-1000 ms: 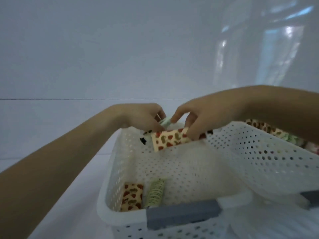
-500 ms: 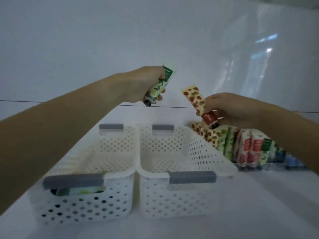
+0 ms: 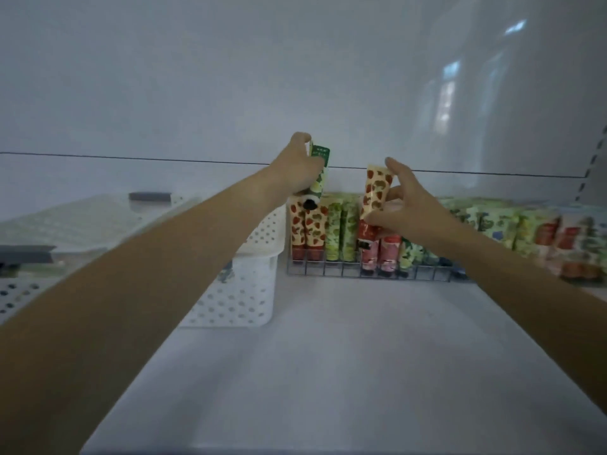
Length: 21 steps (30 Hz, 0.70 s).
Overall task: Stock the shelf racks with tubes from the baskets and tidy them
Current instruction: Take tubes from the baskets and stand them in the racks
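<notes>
Over the grey wire rack, the left hand is gripping a green-print plastic tube and the right hand is pinching a strawberry-print tube. Next, probably slotting each into its matching row.

White shelf board; glossy back panel.

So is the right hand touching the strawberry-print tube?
Touching. The head view shows the right hand pinching the strawberry-print tube low down, thumb in front, fingers behind.

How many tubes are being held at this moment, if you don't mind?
2: a green tube in the left hand, a strawberry-print tube in the right hand, both at the wire rack.
</notes>
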{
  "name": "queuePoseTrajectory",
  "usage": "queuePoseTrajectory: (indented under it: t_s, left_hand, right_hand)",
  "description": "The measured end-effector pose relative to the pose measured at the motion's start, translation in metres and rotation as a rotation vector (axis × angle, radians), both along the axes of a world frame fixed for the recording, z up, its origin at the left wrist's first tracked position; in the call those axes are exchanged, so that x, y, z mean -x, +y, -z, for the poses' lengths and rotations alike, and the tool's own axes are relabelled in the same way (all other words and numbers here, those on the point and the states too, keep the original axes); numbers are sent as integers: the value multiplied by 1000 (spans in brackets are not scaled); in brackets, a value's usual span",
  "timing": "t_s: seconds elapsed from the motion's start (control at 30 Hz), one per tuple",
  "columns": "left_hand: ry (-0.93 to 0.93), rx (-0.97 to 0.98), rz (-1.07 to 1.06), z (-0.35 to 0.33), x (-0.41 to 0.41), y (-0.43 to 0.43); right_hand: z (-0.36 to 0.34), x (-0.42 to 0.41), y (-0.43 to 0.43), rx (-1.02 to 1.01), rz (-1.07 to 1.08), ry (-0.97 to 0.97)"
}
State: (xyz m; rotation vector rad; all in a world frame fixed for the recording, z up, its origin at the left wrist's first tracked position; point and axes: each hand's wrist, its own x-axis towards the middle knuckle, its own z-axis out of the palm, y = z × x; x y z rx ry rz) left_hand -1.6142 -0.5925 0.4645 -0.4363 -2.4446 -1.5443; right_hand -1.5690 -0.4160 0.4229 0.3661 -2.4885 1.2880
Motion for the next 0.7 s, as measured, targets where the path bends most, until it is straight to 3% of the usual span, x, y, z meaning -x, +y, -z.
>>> queuePoseTrajectory:
  t_s: [0.3,0.6,0.7]
  left_hand:
    - [266,30,-213,19,13,-14]
    - [389,-3,-257,22,12,-17]
    - [422,-65,-283,21,11,-18]
  right_hand:
    - [42,32,-50,-13,-180,277]
    - [50,57,-69,-21,-209,309]
    - [56,59,-73,-140,-241,269]
